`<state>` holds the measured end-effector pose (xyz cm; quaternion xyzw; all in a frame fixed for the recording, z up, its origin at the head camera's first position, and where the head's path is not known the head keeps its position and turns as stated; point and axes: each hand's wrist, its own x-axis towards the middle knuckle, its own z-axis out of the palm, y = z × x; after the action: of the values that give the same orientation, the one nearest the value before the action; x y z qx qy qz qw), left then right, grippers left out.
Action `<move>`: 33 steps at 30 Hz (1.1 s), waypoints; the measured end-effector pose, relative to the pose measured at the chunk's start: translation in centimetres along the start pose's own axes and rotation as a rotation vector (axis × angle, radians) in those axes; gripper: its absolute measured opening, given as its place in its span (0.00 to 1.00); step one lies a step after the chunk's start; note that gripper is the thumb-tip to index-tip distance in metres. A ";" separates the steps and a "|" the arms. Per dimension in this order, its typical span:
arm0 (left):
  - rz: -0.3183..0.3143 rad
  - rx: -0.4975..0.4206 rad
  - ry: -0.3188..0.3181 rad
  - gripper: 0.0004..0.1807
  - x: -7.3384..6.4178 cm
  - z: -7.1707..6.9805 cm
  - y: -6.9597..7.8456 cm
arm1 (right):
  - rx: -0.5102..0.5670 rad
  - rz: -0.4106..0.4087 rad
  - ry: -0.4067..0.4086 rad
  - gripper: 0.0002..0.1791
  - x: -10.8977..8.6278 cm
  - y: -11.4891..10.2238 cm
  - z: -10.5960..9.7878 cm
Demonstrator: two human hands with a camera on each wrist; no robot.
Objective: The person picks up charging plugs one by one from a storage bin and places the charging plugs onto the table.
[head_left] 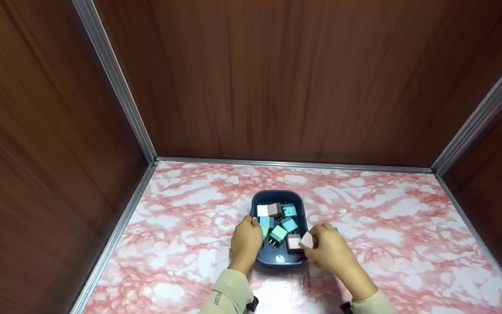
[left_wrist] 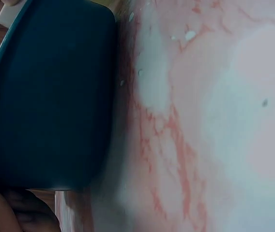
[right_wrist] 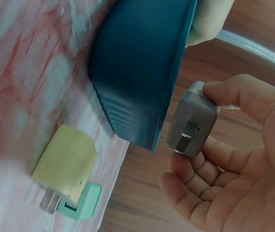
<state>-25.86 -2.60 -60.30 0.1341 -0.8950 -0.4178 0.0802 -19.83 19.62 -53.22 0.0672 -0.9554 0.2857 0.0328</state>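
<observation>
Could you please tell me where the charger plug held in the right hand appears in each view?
Head: right of lower centre, the charger plug is pinched by the right hand.
Left wrist: top left corner; a pale piece beside fingers, probably the charger plug, mostly cut off.
Right wrist: right of centre, the charger plug shows dark slots.
Shared landmark: the dark blue bin.

The leftmost green plug (head_left: 265,233) was partly hidden by the left hand (head_left: 246,240); the left sleeve (head_left: 232,290) was cut off at the near edge.
</observation>
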 end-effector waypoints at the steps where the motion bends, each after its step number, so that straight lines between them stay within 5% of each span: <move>1: -0.001 0.000 0.000 0.16 0.0 0.0 0.0 | -0.001 0.000 0.003 0.17 0.0 0.2 -0.1; 15: -0.008 0.025 0.000 0.16 0.0 0.0 0.2 | -0.023 0.018 0.043 0.17 -0.5 2.5 -1.6; 33: -0.006 0.017 0.008 0.15 0.1 0.1 0.1 | -0.062 0.109 -0.050 0.26 -1.1 5.7 -2.7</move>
<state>-25.96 -2.47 -60.26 0.1393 -0.8978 -0.4099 0.0812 -19.48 25.94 -54.14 0.0211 -0.9665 0.2556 -0.0045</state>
